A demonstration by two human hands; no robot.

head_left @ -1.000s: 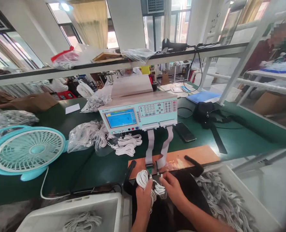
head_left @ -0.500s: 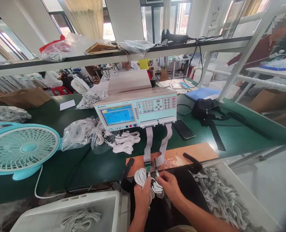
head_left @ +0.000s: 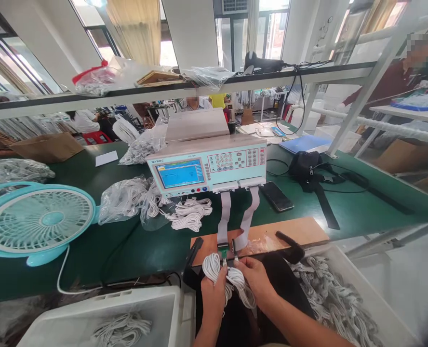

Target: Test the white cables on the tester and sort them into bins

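My left hand [head_left: 212, 295] is closed round a coiled white cable bundle [head_left: 230, 278] at the near edge of the green bench. Against the same bundle, my right hand [head_left: 256, 275] pinches one cable end up at the small connector fixture [head_left: 227, 249]. That fixture hangs on two grey ribbon cables [head_left: 235, 220] from a pale cable tester [head_left: 207, 165] with a blue screen. Under the fixture lies a brown board [head_left: 272, 235].
A white bin [head_left: 347, 270] of coiled cables stands at my right, another bin [head_left: 109, 318] at lower left. A teal fan [head_left: 36, 221], bagged cables [head_left: 127, 200], a phone [head_left: 277, 196] and a black pouch [head_left: 304, 166] sit on the bench. Other people work behind the shelf.
Both hands stay on the bundle at the fixture; the loops have slid a little lower under my right hand. The view has shifted slightly.
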